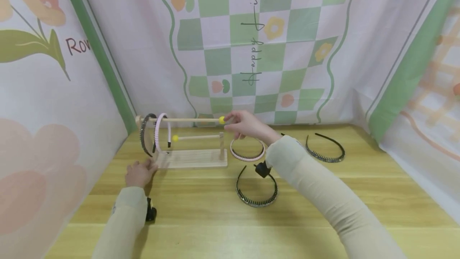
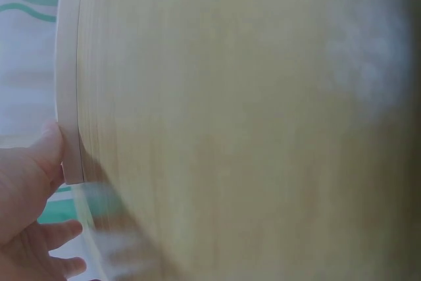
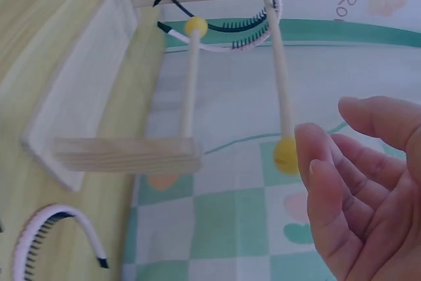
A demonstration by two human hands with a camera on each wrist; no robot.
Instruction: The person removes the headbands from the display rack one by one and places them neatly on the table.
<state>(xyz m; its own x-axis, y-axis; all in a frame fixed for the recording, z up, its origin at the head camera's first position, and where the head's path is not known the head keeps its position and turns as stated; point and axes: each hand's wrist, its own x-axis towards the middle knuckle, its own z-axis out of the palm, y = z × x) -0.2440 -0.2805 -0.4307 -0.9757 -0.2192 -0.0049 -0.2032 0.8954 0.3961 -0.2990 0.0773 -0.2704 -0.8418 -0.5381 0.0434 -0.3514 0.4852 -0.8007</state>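
A wooden headband rack (image 1: 194, 160) stands on the table, with two rods ending in yellow balls. Near the left end of its upper rod hang a black toothed headband (image 1: 143, 134) and a pink headband (image 1: 157, 134). My left hand (image 1: 138, 174) holds the left end of the base; the left wrist view shows the thumb (image 2: 47, 153) against its edge. Beside the upper rod's yellow ball (image 3: 287, 156) is my right hand (image 1: 248, 125), thumb and fingers parted with nothing between them.
On the table right of the rack lies another pink headband (image 1: 248, 159). Nearer me rests a black headband (image 1: 256, 204), and a further black one (image 1: 325, 158) lies at the far right, beyond my right sleeve (image 1: 323, 195). A patterned curtain (image 1: 251, 63) hangs behind.
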